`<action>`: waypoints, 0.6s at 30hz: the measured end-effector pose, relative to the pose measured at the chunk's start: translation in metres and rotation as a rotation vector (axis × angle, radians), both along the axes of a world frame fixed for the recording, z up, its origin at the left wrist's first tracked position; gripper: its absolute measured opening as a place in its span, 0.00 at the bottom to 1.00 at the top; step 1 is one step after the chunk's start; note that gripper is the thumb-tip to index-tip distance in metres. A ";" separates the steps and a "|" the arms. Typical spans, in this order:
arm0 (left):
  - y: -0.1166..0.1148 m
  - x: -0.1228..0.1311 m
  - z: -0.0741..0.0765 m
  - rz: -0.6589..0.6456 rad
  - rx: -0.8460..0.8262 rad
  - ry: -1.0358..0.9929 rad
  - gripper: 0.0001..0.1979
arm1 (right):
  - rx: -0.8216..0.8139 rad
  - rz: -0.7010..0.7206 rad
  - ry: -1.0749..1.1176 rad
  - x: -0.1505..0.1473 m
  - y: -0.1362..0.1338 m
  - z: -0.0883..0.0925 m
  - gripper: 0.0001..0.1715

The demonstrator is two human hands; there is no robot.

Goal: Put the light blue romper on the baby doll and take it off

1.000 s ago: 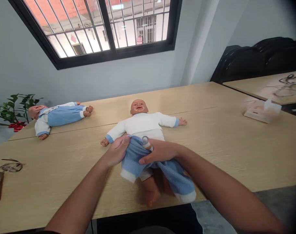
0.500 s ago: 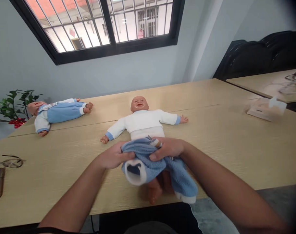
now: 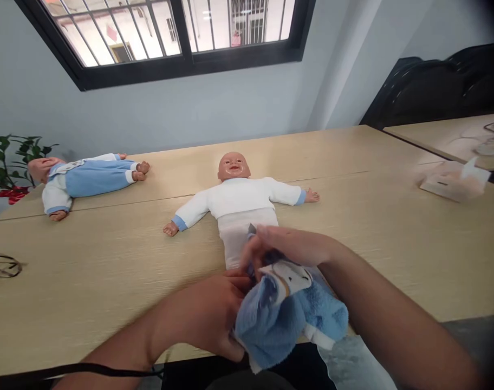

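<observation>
Losing a pair of glasses point(image 3: 1, 267) and a green plant point(image 3: 7, 162) partly past the left edge. Leaving a second doll point(image 3: 80, 179) lying on its back at the far left of the bench point(image 3: 109, 271). Curling the left hand point(image 3: 206, 317) near the front edge of the bench, its grip clamping the bunched blue trousers point(image 3: 287, 319), fingertips hiding in the cloth. Covering the legs of the middle doll point(image 3: 239, 200) entirely, showing only head, white top and outspread arms. Arching the right hand point(image 3: 290, 246), motion-blurred, over the top of the trousers, its grip pinching the cloth just below the white belly. Holding the trousers between both hands, overhanging the front edge. Smearing a tissue box point(image 3: 454, 181) at far right.
</observation>
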State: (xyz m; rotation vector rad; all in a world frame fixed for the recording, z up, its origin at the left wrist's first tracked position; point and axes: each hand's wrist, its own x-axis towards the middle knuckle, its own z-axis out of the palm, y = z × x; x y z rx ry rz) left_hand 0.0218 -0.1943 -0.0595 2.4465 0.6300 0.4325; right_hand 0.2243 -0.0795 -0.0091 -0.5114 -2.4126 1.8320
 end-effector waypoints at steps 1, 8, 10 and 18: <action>-0.002 0.004 -0.003 -0.016 0.045 0.018 0.10 | 0.102 -0.122 0.053 -0.007 -0.004 -0.001 0.40; -0.011 0.022 -0.016 -0.077 0.272 -0.010 0.11 | 0.792 -0.171 -0.338 -0.029 -0.035 -0.011 0.24; -0.012 0.023 -0.018 -0.109 0.312 0.013 0.10 | 0.805 -0.199 -0.529 -0.026 -0.039 -0.012 0.35; -0.012 0.022 -0.022 -0.097 0.415 0.082 0.15 | 0.702 -0.235 -0.555 -0.039 -0.027 -0.034 0.24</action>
